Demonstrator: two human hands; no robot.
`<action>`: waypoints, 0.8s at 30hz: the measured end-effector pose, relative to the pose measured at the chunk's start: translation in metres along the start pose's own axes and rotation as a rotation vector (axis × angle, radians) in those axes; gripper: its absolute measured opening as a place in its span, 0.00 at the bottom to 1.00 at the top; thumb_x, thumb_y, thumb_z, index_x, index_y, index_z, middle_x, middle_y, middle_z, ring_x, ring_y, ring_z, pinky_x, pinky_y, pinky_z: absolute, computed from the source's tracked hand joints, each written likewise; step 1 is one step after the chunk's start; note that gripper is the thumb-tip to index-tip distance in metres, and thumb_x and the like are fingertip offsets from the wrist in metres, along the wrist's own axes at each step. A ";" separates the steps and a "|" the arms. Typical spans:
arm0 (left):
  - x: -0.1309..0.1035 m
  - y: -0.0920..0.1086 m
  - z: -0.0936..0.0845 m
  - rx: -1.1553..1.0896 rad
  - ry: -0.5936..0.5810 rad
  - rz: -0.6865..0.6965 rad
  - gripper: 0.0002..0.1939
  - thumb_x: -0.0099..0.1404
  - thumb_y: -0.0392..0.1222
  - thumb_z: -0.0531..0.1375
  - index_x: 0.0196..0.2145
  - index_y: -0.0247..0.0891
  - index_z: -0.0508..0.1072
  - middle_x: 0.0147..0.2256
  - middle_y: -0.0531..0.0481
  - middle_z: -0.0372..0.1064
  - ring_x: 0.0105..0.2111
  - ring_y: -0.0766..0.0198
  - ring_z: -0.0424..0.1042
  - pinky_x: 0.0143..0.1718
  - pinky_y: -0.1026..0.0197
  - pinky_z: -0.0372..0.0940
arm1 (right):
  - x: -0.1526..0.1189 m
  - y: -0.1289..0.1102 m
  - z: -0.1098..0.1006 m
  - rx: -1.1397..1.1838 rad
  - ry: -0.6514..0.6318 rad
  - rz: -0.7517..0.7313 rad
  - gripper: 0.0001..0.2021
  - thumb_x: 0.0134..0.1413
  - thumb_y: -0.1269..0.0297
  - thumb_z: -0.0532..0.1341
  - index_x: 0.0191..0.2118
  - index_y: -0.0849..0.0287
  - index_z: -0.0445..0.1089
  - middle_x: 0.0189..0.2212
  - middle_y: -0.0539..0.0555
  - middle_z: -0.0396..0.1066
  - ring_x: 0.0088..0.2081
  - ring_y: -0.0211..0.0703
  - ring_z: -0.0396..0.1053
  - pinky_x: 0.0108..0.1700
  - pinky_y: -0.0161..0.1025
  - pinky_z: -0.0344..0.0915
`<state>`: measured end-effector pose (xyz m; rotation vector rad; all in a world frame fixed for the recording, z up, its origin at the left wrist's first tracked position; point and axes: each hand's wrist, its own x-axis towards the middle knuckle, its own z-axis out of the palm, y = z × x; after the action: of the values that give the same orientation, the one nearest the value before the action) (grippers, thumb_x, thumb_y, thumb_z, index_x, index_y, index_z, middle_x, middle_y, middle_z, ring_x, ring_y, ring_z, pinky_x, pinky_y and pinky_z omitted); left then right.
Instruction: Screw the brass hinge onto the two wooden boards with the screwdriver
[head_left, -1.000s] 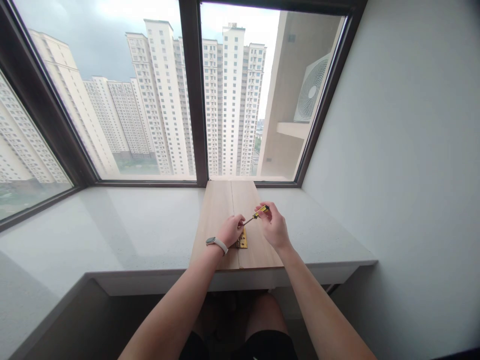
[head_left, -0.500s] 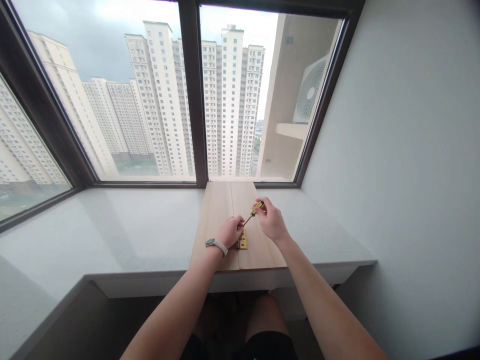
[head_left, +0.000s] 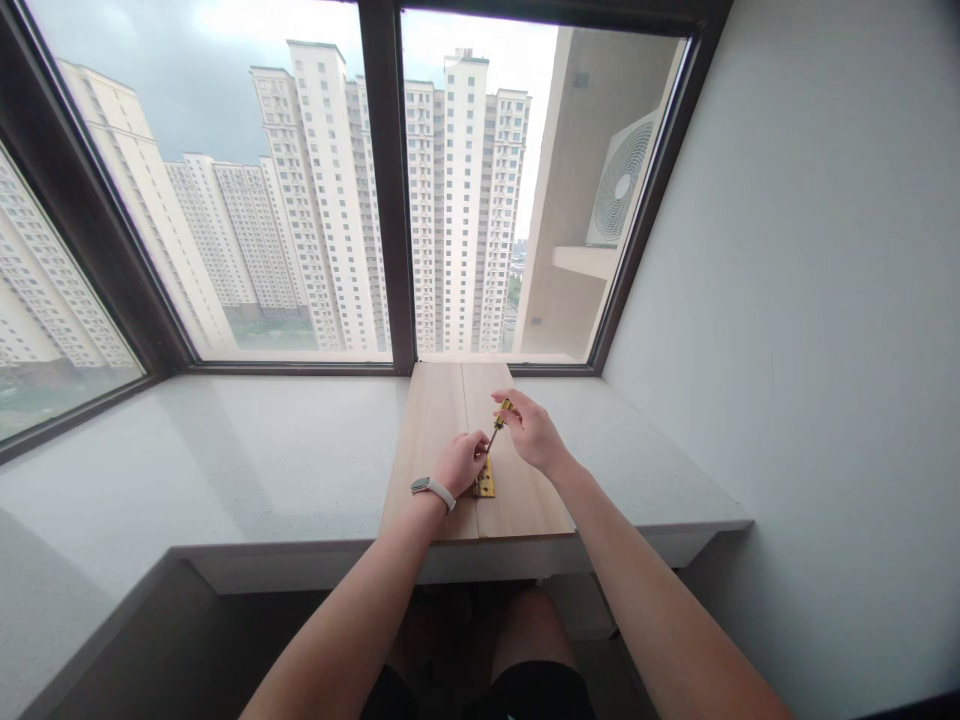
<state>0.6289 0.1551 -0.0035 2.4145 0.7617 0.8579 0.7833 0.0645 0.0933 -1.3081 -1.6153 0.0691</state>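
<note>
Two pale wooden boards [head_left: 431, 405] lie side by side on the counter, a narrow seam between them. Across the seam sits a yellow-gold hinge [head_left: 486, 482], its left part covered by my left hand. My right hand [head_left: 531, 428] is closed around the yellow and black handle of a screwdriver [head_left: 501, 415]. The shaft slants down to the far end of the hinge, close to my left fingertips. My left hand [head_left: 463, 462], with a watch [head_left: 431, 488] at the wrist, rests there with fingers pinched together. Whatever those fingertips hold is too small to make out.
The white counter [head_left: 300, 460] runs along the window, its front edge just ahead of my legs. A dark window frame [head_left: 390, 200] stands behind the boards. To the right rises a plain wall [head_left: 787, 250].
My right hand has shifted slightly left, bringing the screwdriver to a steeper angle. Its tip stays by the hinge, and my left hand holds its place.
</note>
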 end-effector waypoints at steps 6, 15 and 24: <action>-0.013 -0.008 -0.015 0.032 0.093 -0.025 0.13 0.68 0.33 0.58 0.49 0.42 0.73 0.48 0.45 0.76 0.52 0.55 0.73 0.56 0.54 0.67 | 0.002 -0.002 0.012 0.010 0.093 0.025 0.11 0.64 0.58 0.64 0.50 0.48 0.73 0.38 0.52 0.76 0.36 0.47 0.76 0.45 0.47 0.75; -0.040 -0.029 -0.044 0.391 -0.033 -0.171 0.19 0.74 0.43 0.52 0.58 0.38 0.70 0.58 0.39 0.70 0.58 0.48 0.66 0.60 0.49 0.60 | 0.009 -0.001 0.036 0.541 0.179 0.245 0.17 0.59 0.44 0.67 0.45 0.49 0.71 0.38 0.51 0.72 0.37 0.43 0.73 0.45 0.44 0.71; -0.056 -0.031 -0.040 0.491 -0.013 -0.102 0.20 0.77 0.47 0.48 0.61 0.40 0.68 0.64 0.39 0.63 0.63 0.49 0.61 0.63 0.49 0.56 | 0.018 -0.006 0.048 0.825 0.279 0.378 0.20 0.65 0.41 0.59 0.40 0.53 0.78 0.31 0.53 0.72 0.34 0.44 0.68 0.41 0.43 0.67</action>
<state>0.5543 0.1515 -0.0169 2.7625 1.1950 0.6716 0.7466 0.1002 0.0854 -0.8894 -0.9123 0.6785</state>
